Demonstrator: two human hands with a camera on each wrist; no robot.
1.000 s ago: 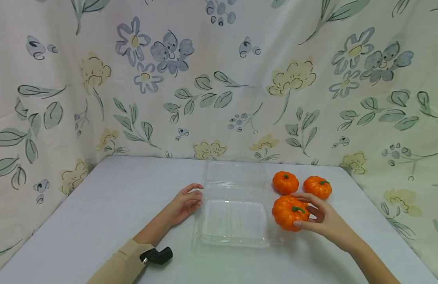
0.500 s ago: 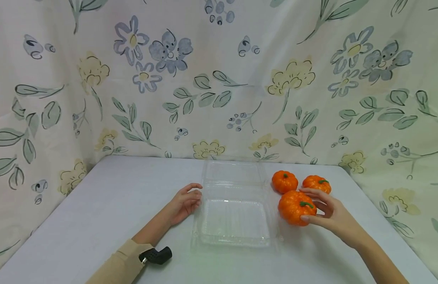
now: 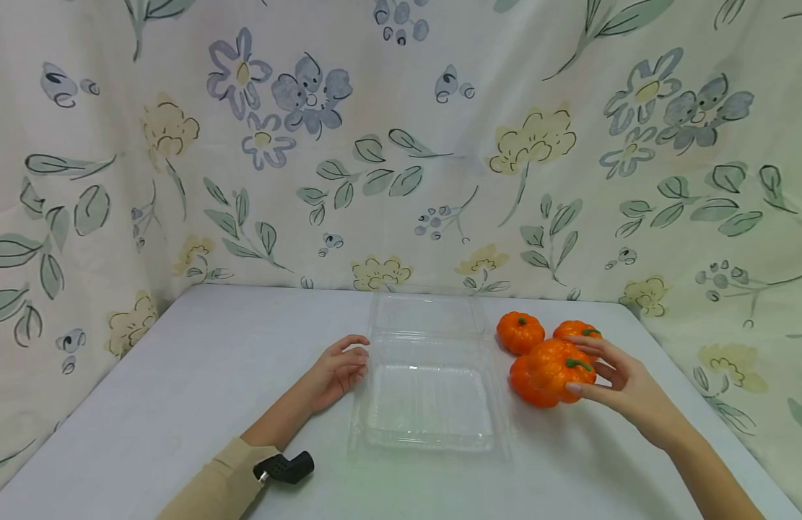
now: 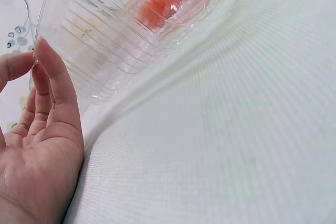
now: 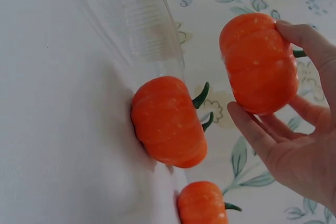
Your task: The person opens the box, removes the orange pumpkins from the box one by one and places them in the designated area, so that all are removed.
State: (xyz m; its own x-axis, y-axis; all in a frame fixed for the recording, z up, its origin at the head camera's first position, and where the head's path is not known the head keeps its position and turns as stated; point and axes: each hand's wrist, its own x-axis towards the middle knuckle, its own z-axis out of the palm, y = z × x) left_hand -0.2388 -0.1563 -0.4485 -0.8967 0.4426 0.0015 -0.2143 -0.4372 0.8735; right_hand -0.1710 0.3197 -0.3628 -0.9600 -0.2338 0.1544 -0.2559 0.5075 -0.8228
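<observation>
My right hand (image 3: 634, 390) grips an orange toy pumpkin (image 3: 561, 372) with a green stem, thumb on the near side and fingers on the far side. In the right wrist view this pumpkin (image 5: 257, 64) is off the table. Partly behind it in the head view sits another orange pumpkin (image 3: 522, 383). Farther back stand a third pumpkin (image 3: 520, 334) and a partly hidden one (image 3: 572, 329). A clear plastic clamshell container (image 3: 429, 440) lies unfolded in the middle. My left hand (image 3: 338, 372) rests at its left edge, fingers loosely bent, fingertips at the rim (image 4: 47, 3).
The white table (image 3: 245, 332) carries all these things. A floral cloth (image 3: 375, 217) hangs behind it and along both sides. A black device (image 3: 285, 468) is fixed to the left sleeve (image 3: 221, 477).
My right hand has moved to the right and away from me with the held pumpkin, away from the container. The pumpkin behind it has come into view. My left hand stays put.
</observation>
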